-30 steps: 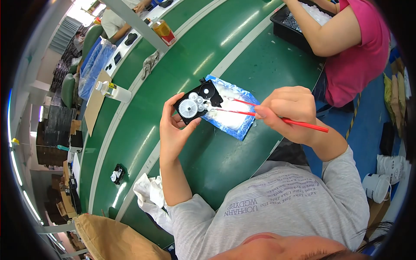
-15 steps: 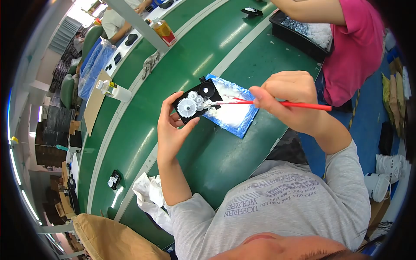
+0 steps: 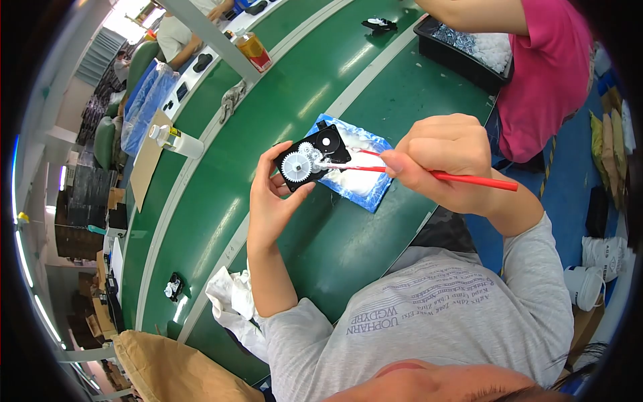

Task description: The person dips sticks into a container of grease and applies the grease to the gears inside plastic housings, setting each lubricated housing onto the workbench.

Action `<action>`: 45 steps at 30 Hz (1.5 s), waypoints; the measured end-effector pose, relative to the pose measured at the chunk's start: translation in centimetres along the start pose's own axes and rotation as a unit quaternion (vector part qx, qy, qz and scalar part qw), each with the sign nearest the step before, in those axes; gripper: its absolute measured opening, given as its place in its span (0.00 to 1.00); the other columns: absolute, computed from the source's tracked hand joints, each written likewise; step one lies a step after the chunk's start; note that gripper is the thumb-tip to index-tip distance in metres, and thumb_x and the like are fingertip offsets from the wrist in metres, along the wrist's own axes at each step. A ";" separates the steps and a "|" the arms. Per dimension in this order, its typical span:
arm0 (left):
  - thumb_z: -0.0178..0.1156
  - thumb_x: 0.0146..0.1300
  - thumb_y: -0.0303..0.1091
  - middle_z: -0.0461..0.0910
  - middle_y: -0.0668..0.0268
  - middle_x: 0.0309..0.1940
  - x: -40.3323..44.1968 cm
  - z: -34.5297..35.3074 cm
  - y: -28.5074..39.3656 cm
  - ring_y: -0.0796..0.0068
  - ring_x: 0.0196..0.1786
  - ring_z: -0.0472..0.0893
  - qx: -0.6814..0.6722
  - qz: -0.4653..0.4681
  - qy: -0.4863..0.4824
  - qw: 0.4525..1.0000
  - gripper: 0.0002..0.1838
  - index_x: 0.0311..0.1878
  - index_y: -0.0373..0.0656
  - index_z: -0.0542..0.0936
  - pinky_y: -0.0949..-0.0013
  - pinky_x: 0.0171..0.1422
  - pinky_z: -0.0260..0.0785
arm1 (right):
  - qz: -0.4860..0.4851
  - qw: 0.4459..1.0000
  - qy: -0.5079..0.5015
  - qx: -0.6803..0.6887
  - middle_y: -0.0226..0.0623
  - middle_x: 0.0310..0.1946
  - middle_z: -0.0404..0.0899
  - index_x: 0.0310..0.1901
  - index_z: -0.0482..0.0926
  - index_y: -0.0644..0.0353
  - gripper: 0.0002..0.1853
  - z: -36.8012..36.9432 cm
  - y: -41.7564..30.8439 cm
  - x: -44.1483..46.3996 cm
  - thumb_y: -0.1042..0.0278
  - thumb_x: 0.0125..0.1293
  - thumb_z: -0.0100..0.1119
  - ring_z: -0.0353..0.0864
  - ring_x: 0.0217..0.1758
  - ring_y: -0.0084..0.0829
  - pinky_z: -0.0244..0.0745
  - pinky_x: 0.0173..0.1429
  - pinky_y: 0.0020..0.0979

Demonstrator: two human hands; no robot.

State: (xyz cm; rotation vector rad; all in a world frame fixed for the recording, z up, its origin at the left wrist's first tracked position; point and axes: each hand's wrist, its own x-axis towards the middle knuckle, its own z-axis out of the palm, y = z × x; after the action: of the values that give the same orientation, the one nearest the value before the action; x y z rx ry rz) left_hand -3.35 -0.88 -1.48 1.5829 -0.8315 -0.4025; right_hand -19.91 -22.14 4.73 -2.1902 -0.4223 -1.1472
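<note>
My left hand grips a black gear housing by its edges, between thumb and fingers. Several white gears show in it, the largest one at the left. Closed in a pinch, my right hand holds a thin red stick-like tool. Two thin red prongs show left of the fingers; the longer one's white-smeared tip reaches the gears. Beneath the housing's right side lies a blue-edged pad covered in white paste. Whether the tip is a brush I cannot tell.
A black bin of metal parts stands by a co-worker in a pink shirt. Small black assemblies sit on the green table. Beyond are a white bottle, a grey rag and a post. White cloth lies near my left elbow.
The gear housing and my left hand have shifted slightly right. My right hand has moved a little lower, and the red tool's tip stays at the gears.
</note>
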 end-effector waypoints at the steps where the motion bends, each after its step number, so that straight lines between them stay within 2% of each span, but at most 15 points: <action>1: 0.71 0.48 0.15 0.76 0.59 0.51 0.0 -0.1 0.0 0.72 0.50 0.81 -0.004 0.002 -0.002 1.000 0.38 0.64 0.35 0.67 0.71 0.49 0.81 | -0.002 1.000 -0.004 -0.005 0.36 0.13 0.69 0.19 0.75 0.60 0.13 -0.3 -0.1 0.2 0.74 0.58 0.67 0.69 0.14 0.34 0.60 0.20 0.32; 5: 0.71 0.46 0.14 0.75 0.59 0.51 -0.2 -0.3 0.9 0.72 0.50 0.81 -0.056 0.006 -0.005 0.998 0.38 0.64 0.34 0.68 0.71 0.49 0.81 | 0.007 1.000 0.006 0.028 0.35 0.13 0.71 0.21 0.77 0.62 0.12 0.0 1.0 -0.3 0.73 0.61 0.65 0.71 0.14 0.32 0.61 0.20 0.31; 8: 0.72 0.45 0.14 0.75 0.60 0.51 -0.2 -0.7 0.7 0.72 0.51 0.80 -0.063 -0.002 -0.012 0.998 0.39 0.63 0.34 0.69 0.71 0.49 0.80 | 0.073 0.996 -0.005 0.057 0.35 0.15 0.75 0.23 0.79 0.64 0.12 -0.5 1.4 -1.1 0.71 0.64 0.63 0.73 0.15 0.30 0.63 0.20 0.29; 11: 0.73 0.44 0.15 0.74 0.60 0.51 0.0 -0.2 0.4 0.72 0.51 0.80 -0.058 -0.017 -0.018 0.998 0.40 0.64 0.34 0.68 0.72 0.49 0.80 | 0.096 0.994 0.000 0.060 0.36 0.17 0.79 0.25 0.81 0.66 0.13 -1.6 0.7 -0.8 0.70 0.67 0.61 0.76 0.16 0.25 0.68 0.22 0.26; 14: 0.70 0.47 0.13 0.73 0.57 0.56 -0.1 -0.7 0.2 0.69 0.53 0.81 -0.049 0.008 -0.036 0.998 0.38 0.64 0.35 0.68 0.70 0.52 0.80 | 0.156 0.973 0.060 0.159 0.37 0.18 0.80 0.27 0.81 0.69 0.14 -1.4 0.2 -0.3 0.70 0.69 0.59 0.77 0.18 0.21 0.71 0.25 0.23; 17: 0.74 0.44 0.17 0.74 0.60 0.51 -0.3 -0.3 0.9 0.72 0.51 0.79 -0.071 0.018 -0.029 0.997 0.40 0.63 0.33 0.69 0.72 0.48 0.79 | 0.219 0.950 0.067 0.213 0.37 0.20 0.81 0.27 0.80 0.71 0.16 -1.1 1.7 -0.3 0.68 0.72 0.57 0.80 0.21 0.19 0.74 0.28 0.20; 19: 0.74 0.44 0.17 0.74 0.60 0.52 -0.3 -0.6 1.0 0.72 0.53 0.78 -0.073 0.006 -0.027 0.997 0.40 0.63 0.33 0.68 0.71 0.48 0.79 | 0.254 0.932 0.076 0.247 0.36 0.22 0.82 0.27 0.81 0.70 0.18 -1.2 2.6 -0.4 0.66 0.73 0.56 0.80 0.23 0.19 0.75 0.29 0.20; 23: 0.72 0.47 0.15 0.72 0.56 0.56 -0.3 -1.2 0.5 0.69 0.53 0.80 -0.079 0.007 -0.048 0.996 0.39 0.64 0.34 0.67 0.70 0.52 0.80 | 0.219 0.941 0.091 0.243 0.36 0.20 0.81 0.27 0.81 0.70 0.18 -2.0 2.1 -0.6 0.67 0.73 0.56 0.80 0.22 0.19 0.75 0.29 0.20; 29: 0.72 0.46 0.15 0.72 0.57 0.55 -0.3 -1.9 0.2 0.69 0.52 0.80 -0.090 0.039 -0.036 0.995 0.39 0.64 0.34 0.68 0.71 0.51 0.80 | 0.239 0.938 0.082 0.238 0.37 0.20 0.81 0.26 0.81 0.70 0.17 -1.8 2.2 -1.2 0.68 0.72 0.56 0.80 0.22 0.20 0.75 0.29 0.21; 36: 0.71 0.46 0.14 0.72 0.57 0.55 -0.4 -1.2 0.8 0.70 0.52 0.81 -0.048 0.024 -0.012 0.999 0.40 0.65 0.34 0.67 0.72 0.52 0.79 | 0.151 0.975 0.060 0.150 0.40 0.19 0.82 0.26 0.81 0.70 0.14 -1.4 0.4 -2.1 0.72 0.69 0.58 0.82 0.22 0.25 0.75 0.28 0.24; 40: 0.70 0.47 0.14 0.73 0.57 0.54 -0.5 -0.9 0.7 0.71 0.52 0.81 -0.025 0.030 0.006 0.999 0.39 0.65 0.35 0.66 0.72 0.53 0.79 | 0.117 0.982 0.076 0.127 0.38 0.19 0.82 0.28 0.82 0.68 0.11 -1.6 0.4 -2.6 0.74 0.67 0.59 0.82 0.21 0.26 0.73 0.27 0.24; 45: 0.70 0.48 0.15 0.74 0.57 0.54 -0.5 -0.9 0.7 0.71 0.51 0.82 -0.001 0.035 0.015 0.999 0.38 0.65 0.36 0.67 0.72 0.53 0.79 | 0.071 0.995 0.049 0.058 0.36 0.19 0.81 0.26 0.81 0.65 0.09 -1.8 0.6 -2.8 0.74 0.64 0.62 0.79 0.19 0.28 0.68 0.24 0.26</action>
State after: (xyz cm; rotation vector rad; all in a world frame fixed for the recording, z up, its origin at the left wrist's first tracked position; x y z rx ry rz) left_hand -3.25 0.10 -0.68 1.5493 -0.8619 -0.3286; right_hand -22.30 -23.73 3.01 -2.0202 -0.2787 -1.1178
